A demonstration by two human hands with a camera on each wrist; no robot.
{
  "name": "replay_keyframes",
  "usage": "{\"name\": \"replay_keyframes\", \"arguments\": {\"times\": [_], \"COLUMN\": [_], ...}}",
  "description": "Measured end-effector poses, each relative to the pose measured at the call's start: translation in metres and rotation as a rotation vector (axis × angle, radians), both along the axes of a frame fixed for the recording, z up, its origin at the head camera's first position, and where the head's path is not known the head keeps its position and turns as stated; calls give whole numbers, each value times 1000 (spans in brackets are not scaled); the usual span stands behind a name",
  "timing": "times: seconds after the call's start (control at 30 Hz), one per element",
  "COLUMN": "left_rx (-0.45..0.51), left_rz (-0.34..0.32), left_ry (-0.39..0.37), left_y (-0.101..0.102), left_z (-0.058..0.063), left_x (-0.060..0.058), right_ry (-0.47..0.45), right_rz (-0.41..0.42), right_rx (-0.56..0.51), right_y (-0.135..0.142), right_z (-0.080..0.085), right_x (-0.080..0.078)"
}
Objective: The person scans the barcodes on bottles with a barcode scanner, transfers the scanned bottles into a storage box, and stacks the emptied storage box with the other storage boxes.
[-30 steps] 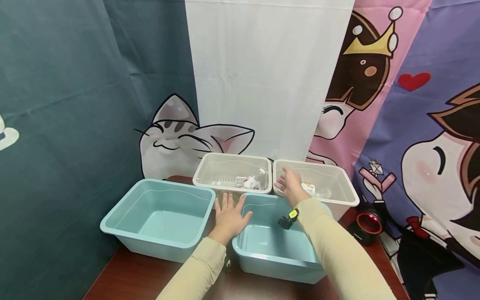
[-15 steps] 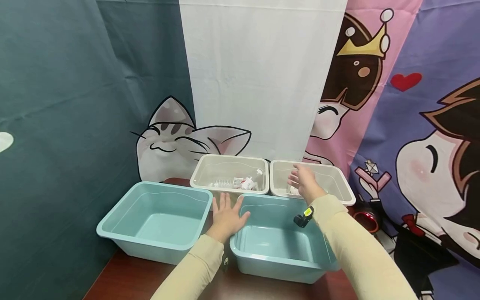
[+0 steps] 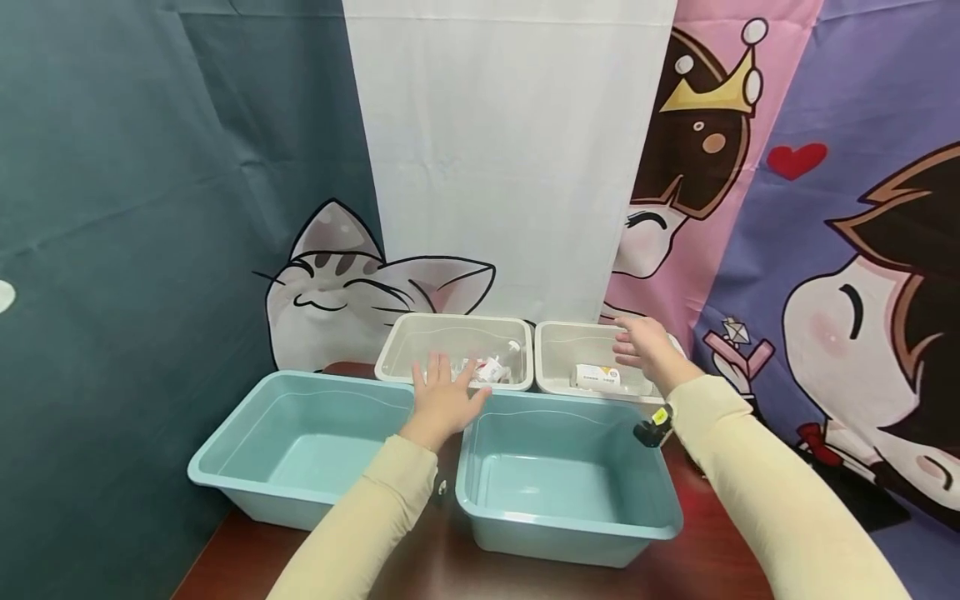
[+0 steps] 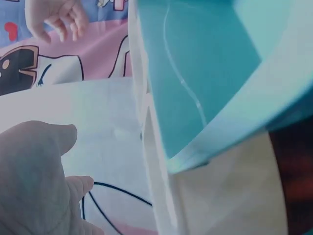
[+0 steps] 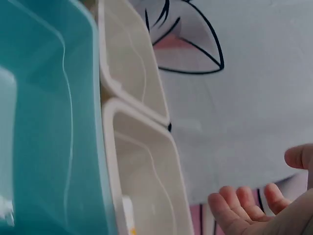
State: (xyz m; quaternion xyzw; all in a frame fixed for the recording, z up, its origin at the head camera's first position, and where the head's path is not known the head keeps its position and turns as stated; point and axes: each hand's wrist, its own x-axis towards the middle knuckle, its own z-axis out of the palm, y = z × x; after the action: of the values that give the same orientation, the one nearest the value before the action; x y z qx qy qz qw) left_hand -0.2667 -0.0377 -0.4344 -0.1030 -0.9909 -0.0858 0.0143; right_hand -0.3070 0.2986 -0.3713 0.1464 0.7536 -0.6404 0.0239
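Note:
My left hand (image 3: pixel 442 406), fingers spread and straight, hovers in front of the left cream bin (image 3: pixel 420 325) and between the two blue basins; it holds nothing. That bin contains clear and white plastic pieces (image 3: pixel 495 368), partly hidden behind the fingers. Over the right end of the right cream bin (image 3: pixel 555 333) is my right hand (image 3: pixel 648 350), its fingers loosely extended and nothing in them. A white bottle with a printed label (image 3: pixel 597 377) lies in this bin, left of the hand. In the right wrist view the right hand (image 5: pixel 259 210) shows relaxed fingers, apart from the bins.
Nearer stand a left blue basin (image 3: pixel 247 492) and a right blue basin (image 3: pixel 555 525) on a brown-red table (image 3: pixel 450 575). Behind the bins hangs a printed curtain (image 3: pixel 510 167) with cartoon figures. A black device (image 3: pixel 652 429) sits on the right wrist.
My right hand has moved right across the right cream bin, uncovering the white bottle. The left hand has risen slightly, now overlapping the left cream bin in view. The head view has shifted a little.

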Motion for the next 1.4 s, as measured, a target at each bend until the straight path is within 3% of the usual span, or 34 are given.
{"name": "replay_keyframes", "arguments": {"times": [0.17, 0.37, 0.57, 0.77, 1.0, 1.4], "left_rx": [-67, -63, -63, -26, -20, -13], "left_rz": [14, 29, 41, 63, 38, 25], "left_ry": [-9, -17, 51, 76, 81, 54], "left_y": [-9, -20, -28, -31, -26, -19], "left_z": [15, 25, 34, 34, 26, 12], "left_x": [-8, -18, -25, -30, -33, -28], "right_ry": [26, 51, 158, 200, 225, 176], "right_rz": [87, 177, 260, 265, 254, 238], "right_rx": [263, 579, 924, 1007, 1081, 1177], "right_y": [19, 39, 55, 56, 50, 40], "right_z": [9, 17, 20, 6, -18, -45], "right_x": [8, 18, 30, 34, 37, 38]}}
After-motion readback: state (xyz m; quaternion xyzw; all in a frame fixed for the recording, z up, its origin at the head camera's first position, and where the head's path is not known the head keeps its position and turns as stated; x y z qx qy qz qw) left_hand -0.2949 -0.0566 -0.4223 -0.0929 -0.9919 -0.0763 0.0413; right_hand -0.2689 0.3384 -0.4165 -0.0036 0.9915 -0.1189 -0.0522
